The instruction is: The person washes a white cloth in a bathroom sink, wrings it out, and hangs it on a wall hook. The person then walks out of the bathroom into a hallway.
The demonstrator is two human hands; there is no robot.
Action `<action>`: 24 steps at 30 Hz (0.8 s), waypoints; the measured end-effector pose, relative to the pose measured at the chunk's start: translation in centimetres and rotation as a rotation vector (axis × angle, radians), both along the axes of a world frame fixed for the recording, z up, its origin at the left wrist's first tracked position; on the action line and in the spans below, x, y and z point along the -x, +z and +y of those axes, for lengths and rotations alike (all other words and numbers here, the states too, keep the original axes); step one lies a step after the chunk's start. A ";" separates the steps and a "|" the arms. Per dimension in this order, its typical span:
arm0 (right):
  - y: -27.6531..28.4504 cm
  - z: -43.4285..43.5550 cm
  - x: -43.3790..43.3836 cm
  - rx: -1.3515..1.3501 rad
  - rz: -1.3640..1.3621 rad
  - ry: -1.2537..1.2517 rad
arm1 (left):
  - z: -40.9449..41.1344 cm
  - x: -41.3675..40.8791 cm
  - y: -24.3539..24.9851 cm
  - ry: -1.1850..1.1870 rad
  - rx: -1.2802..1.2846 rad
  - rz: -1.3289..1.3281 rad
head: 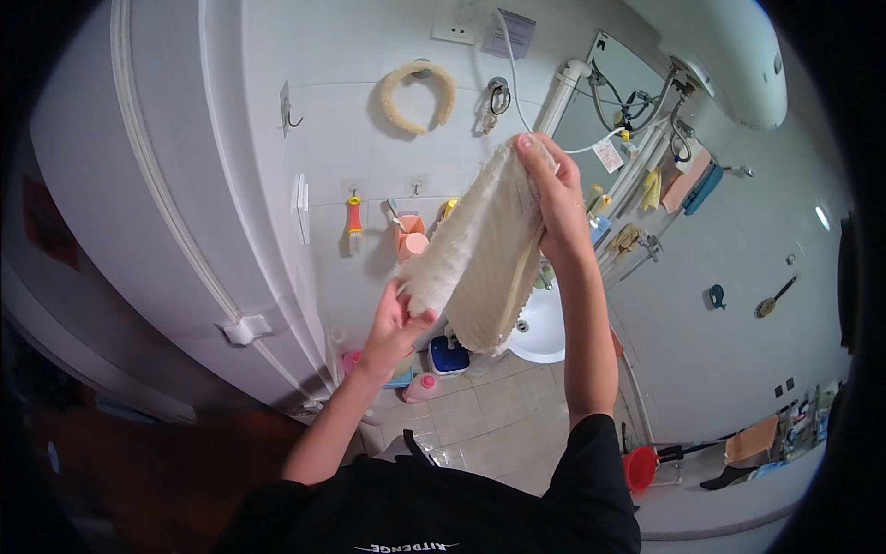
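Note:
A folded off-white cloth (pixel 495 277), fluffy on one face and ribbed on the other, hangs between my two hands in front of the wall. My right hand (pixel 554 183) pinches its upper corner, thumb on top. Lower and to the left, my left hand (pixel 398 329) holds the fluffy edge between thumb and fingers. The cloth's lower fold hangs beside the white washbasin (pixel 543 332) and hides part of it.
On the tiled wall hang a fluffy headband (pixel 417 97), a brush (pixel 354 225) and a pink cup holder (pixel 410 235). Bottles, including a pink one (pixel 420 388), stand low by the wall. A water heater (pixel 727 55) is at upper right, a red bucket (pixel 639 469) at lower right.

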State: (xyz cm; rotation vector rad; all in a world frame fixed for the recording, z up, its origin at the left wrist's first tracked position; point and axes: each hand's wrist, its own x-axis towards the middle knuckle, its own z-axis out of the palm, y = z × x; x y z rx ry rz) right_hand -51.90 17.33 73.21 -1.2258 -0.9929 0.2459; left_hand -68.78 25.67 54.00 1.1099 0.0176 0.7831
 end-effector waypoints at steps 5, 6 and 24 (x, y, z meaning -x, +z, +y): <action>1.4 2.1 -0.8 -0.049 0.099 0.110 | 1.8 -3.2 -2.6 0.023 -0.240 0.253; 1.6 2.3 -1.3 -0.061 0.108 0.119 | 1.9 -4.1 -2.4 0.067 -0.287 0.280; 2.0 7.2 -9.6 -0.175 0.354 0.551 | 2.0 -11.9 4.3 1.155 -0.758 0.115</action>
